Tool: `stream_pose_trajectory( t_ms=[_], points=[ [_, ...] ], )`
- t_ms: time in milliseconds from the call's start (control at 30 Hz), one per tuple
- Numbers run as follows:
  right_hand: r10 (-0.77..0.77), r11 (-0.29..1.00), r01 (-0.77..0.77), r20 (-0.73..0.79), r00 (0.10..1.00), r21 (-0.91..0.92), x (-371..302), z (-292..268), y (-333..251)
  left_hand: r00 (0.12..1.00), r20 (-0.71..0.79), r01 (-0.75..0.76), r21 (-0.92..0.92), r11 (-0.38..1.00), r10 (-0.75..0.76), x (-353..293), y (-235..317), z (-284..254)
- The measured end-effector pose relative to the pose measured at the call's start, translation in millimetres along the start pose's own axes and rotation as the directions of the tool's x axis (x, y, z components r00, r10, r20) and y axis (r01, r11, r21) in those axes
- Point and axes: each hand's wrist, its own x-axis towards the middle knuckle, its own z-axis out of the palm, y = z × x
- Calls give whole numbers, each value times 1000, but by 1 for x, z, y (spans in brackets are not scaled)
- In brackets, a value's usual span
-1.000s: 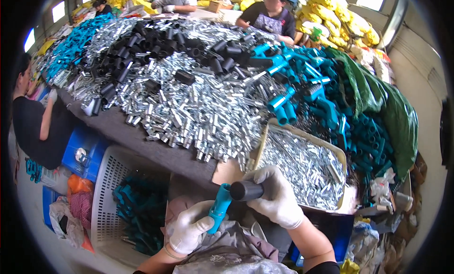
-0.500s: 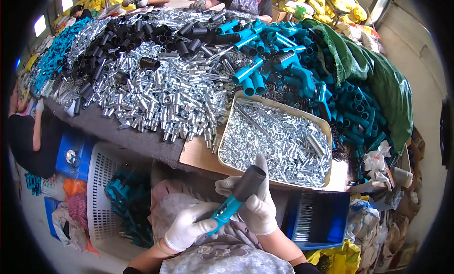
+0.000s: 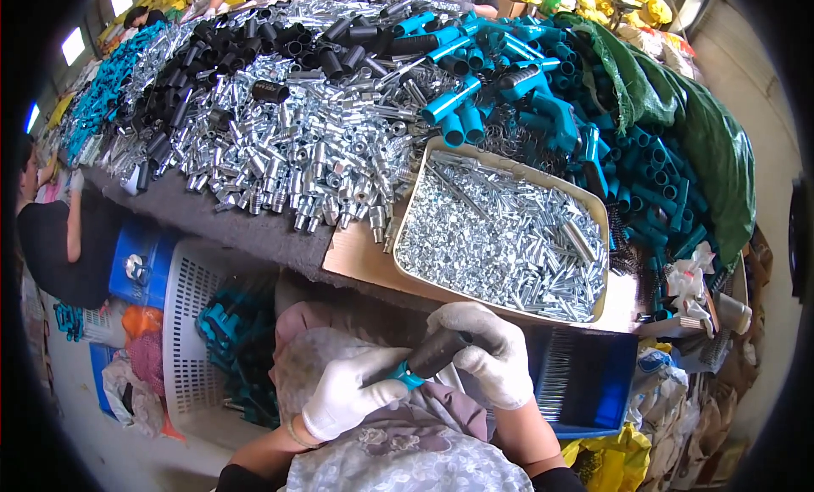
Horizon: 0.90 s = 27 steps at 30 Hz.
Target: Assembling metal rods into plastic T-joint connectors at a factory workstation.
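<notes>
Over my lap I hold a teal tool body with a black sleeve (image 3: 438, 353), its black end tilted up to the right. My left hand (image 3: 349, 396), in a white glove, is closed round the teal part, so most of that part is hidden. The gloved right hand (image 3: 492, 354) grips the black sleeve near its open end, fingers over the top and thumb below. Just beyond my hands, a cream tray (image 3: 475, 302) at the table edge holds small silver pins and metal bits.
Silver metal fittings (image 3: 280, 161) pile up on the table, with black sleeves (image 3: 229, 47) behind and teal bodies (image 3: 653, 178) to the right under a green sheet (image 3: 712, 144). A white basket (image 3: 182, 322) of teal tools stands left; a blue bin (image 3: 606, 382) stands right. Co-workers sit across and left.
My right hand has gone from spread fingers to gripping the black sleeve. The tool has tipped lower toward the right, and the view has shifted slightly.
</notes>
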Motion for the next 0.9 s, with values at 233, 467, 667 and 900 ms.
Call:
stream_pose_trajectory(
  t_ms=[233, 467, 667, 900],
  points=[
    [-74, 962, 64, 28, 997, 266, -7, 5, 33, 960, 239, 236, -426, 873, -143, 8, 1, 4],
    [-206, 935, 93, 310, 928, 343, -9, 6, 27, 966, 254, 43, -319, 947, 42, 17, 18, 19],
    [-283, 959, 274, 264, 922, 73, -12, -4, 7, 982, 190, 13, -105, 994, 8, 20, -22, 15],
    [-631, 646, 170, -395, 667, -744, -51, -94, -42, 999, 28, 19, -42, 999, -18, 21, 4, 27]
  ],
)
